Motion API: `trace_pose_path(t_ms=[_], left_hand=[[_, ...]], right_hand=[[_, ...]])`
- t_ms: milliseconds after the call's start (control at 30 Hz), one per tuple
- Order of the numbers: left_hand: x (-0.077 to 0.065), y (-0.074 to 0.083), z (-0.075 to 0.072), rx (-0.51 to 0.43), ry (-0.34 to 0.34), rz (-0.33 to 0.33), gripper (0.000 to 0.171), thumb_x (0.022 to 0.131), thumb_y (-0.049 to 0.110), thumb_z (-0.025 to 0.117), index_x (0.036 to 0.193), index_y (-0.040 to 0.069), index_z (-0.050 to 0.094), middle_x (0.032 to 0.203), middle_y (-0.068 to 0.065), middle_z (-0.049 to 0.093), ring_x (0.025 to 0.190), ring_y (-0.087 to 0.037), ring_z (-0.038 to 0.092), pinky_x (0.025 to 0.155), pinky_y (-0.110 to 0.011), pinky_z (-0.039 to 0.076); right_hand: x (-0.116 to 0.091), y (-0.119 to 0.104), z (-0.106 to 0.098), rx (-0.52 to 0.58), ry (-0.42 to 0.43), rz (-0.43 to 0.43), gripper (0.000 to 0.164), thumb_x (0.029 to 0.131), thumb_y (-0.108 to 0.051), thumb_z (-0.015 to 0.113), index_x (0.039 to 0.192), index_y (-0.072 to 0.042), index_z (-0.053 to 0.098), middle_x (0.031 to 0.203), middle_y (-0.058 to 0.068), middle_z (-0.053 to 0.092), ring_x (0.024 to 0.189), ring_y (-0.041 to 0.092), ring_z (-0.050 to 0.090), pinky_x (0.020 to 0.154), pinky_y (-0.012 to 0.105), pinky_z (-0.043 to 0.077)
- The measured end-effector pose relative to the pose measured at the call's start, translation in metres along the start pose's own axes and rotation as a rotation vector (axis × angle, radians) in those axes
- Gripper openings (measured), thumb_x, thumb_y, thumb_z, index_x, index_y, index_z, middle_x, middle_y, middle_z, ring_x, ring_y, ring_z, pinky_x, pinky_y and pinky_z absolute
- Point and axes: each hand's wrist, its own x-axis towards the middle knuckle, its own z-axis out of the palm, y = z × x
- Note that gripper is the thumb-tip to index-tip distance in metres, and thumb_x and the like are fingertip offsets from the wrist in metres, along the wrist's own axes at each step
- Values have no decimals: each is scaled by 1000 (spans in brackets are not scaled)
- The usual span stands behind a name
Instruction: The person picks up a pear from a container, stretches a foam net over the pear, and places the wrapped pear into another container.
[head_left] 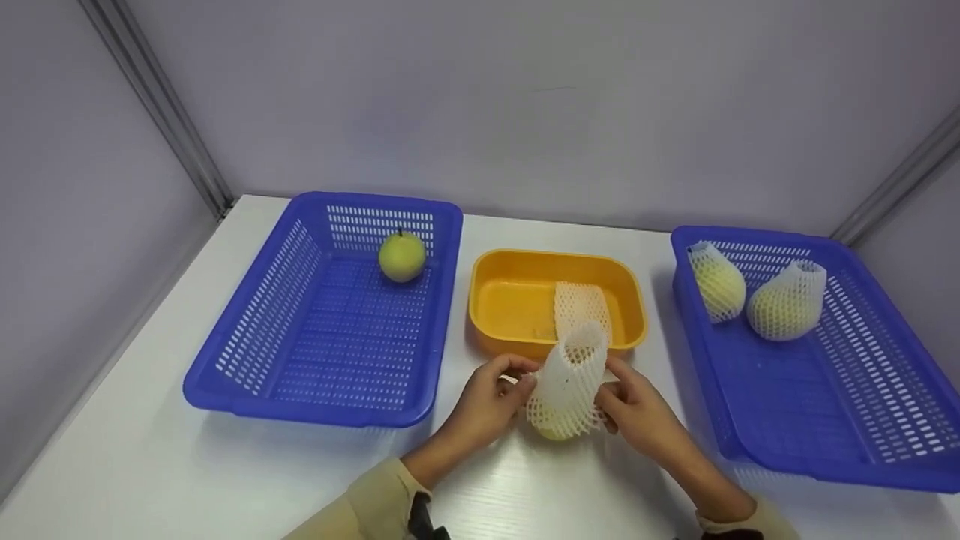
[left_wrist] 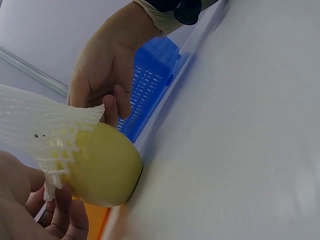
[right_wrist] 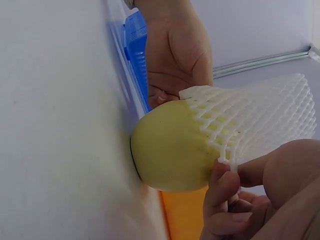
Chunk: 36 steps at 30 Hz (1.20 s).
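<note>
Just this side of the tub [head_left: 510, 306], my fruit [left_wrist: 110, 165] sits on the table [head_left: 510, 495], with a net [head_left: 566, 379] over its top and its bottom part bare. My left hand [head_left: 484, 401] pinches one side of the net's low edge, and my right hand [head_left: 641, 409] pinches the other. I think I am putting the net on. Next, I think, I need to pull both sides down evenly and softly, so nothing rips. A spare net [head_left: 579, 304] lies inside the tub.
</note>
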Motion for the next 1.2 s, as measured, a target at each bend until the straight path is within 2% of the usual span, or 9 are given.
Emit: trace_pose_path(t_ms=[133,233,567,700,800,900,1000,1067,1200], left_hand=[[0,2,0,-104,2,-43,21,101,6,62,116,-8,61,101,-10,61,61,-14,55,54,-23,50],[-1,1,0,-141,-5,-60,22,101,6,62,117,-9,60,102,-10,59,62,-13,55,54,-23,49],[-1,-9,-1,12,17,9,15,100,2,61,112,-7,62,94,-8,60,73,-19,57,57,-25,52],[-1,-9,-1,109,41,51,15,99,2,63,112,-6,64,101,-12,64,84,-23,62,73,-29,56],[-2,-7,0,157,65,67,18,96,-1,64,114,-3,65,110,-14,65,100,-28,62,86,-34,53],[-3,-3,2,149,68,81,30,91,-8,59,119,-1,64,118,-14,64,111,-33,60,90,-39,53],[-4,1,4,131,28,104,45,85,-13,55,128,0,62,128,-14,62,122,-32,56,97,-44,51],[-6,5,4,126,-29,114,56,83,-14,54,137,2,57,137,-10,59,130,-28,51,107,-47,45],[-8,8,4,128,-136,105,73,80,-8,58,150,8,47,150,-3,49,140,-19,41,118,-46,33]], right_hand=[[0,-1,-1,48,-12,16,40,98,7,46,137,5,46,65,4,47,52,9,40,48,21,34],[0,-2,-1,43,-16,16,39,96,8,46,135,6,48,64,4,47,52,9,39,48,20,33],[3,3,-3,-135,16,-12,32,102,3,50,133,-2,57,65,3,48,54,9,44,48,21,38],[3,3,-3,-165,18,19,30,103,-1,52,132,-4,59,70,6,54,56,12,47,49,23,39],[3,1,-4,-191,25,35,23,103,-6,54,125,-4,62,74,8,57,60,16,51,51,24,42],[3,0,-5,-239,71,20,17,101,-5,59,117,-3,65,78,7,59,67,19,55,56,25,47],[2,-1,-5,-296,147,-11,19,96,0,62,114,-5,68,90,4,64,80,19,61,66,26,51],[0,-2,-5,-323,171,-63,29,91,8,61,116,-4,68,101,5,67,92,21,63,73,30,53],[-4,-4,-8,-319,59,-229,60,81,18,59,138,-2,56,132,10,61,118,22,57,91,47,55]])
